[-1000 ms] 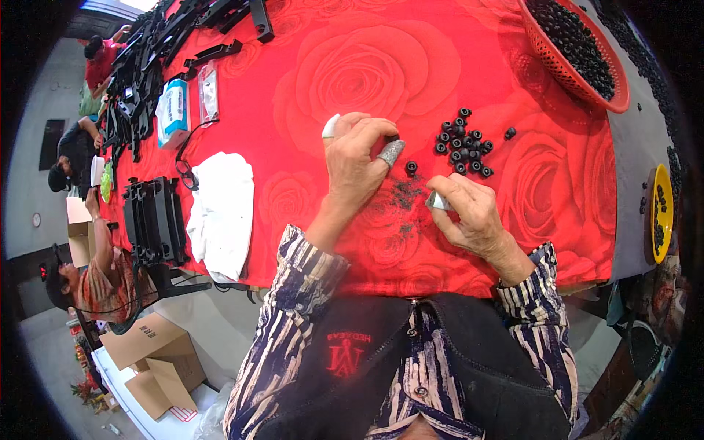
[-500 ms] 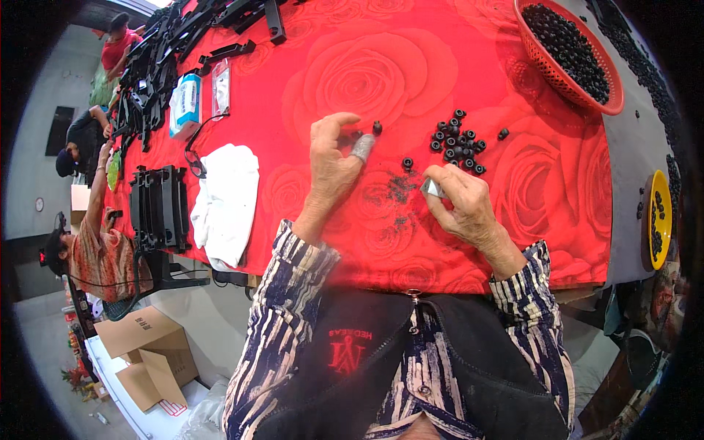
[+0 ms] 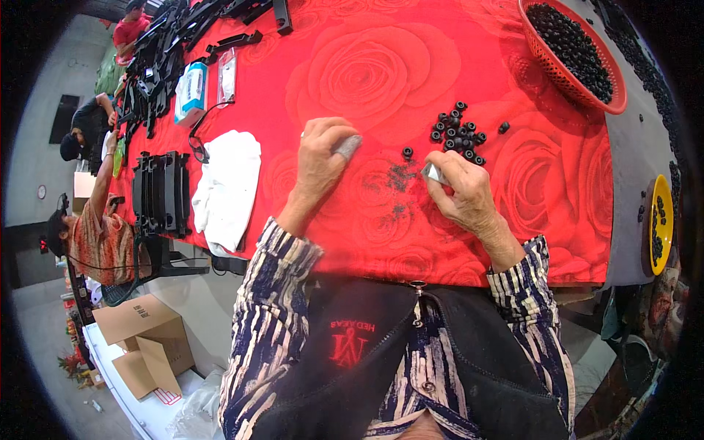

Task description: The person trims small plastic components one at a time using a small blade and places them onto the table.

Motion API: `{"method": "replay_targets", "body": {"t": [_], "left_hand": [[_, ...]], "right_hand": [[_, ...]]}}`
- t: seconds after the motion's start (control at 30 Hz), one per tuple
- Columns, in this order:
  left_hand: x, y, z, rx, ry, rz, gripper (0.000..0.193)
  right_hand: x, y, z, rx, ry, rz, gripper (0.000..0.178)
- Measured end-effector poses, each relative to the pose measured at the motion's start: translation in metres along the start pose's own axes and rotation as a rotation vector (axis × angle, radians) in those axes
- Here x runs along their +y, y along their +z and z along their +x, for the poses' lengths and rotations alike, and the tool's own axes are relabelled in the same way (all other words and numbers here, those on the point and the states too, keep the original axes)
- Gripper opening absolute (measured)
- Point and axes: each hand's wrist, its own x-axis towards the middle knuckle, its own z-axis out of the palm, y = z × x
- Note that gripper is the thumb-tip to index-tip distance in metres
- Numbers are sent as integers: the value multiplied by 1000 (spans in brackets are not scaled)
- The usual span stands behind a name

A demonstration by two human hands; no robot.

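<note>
My left hand is raised over the red rose-patterned cloth with its fingers curled in; a grey wrap covers the thumb. Whatever lies inside those fingers is hidden. On the right, my right hand pinches a small flat silvery piece between thumb and forefinger; its exact kind is unclear. One small black ring-like part stands alone between the hands, above black crumbs scattered on the cloth. Just beyond my right hand is a loose cluster of such black parts, with another apart to its right.
A red basket full of black parts stands far right, a yellow plate at the right edge. To the left lie a white cloth, a blue-white box and stacked black bars. Other people work along the left side.
My left hand has drawn back slightly left and its fingers have closed. The single black part beside its fingertips no longer shows on the cloth. My right hand has hardly moved.
</note>
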Motion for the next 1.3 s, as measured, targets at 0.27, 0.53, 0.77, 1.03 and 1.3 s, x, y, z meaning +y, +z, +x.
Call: {"method": "replay_targets", "body": {"t": [0.27, 0.53, 0.77, 1.03, 1.3], "left_hand": [[35, -14, -2, 64, 35, 133, 17], [60, 29, 20, -262, -9, 82, 22], [67, 19, 23, -302, -447, -676, 23], [66, 14, 15, -385, -781, -1652, 29], [64, 26, 7, -511, -892, -1728, 30]], "right_hand": [[2, -2, 2, 19, -6, -8, 26], [3, 0, 3, 47, -1, -18, 26], [1, -4, 3, 48, 34, -2, 25], [-5, -13, 9, 108, 154, 306, 27], [-8, -16, 11, 24, 156, 319, 33]]}}
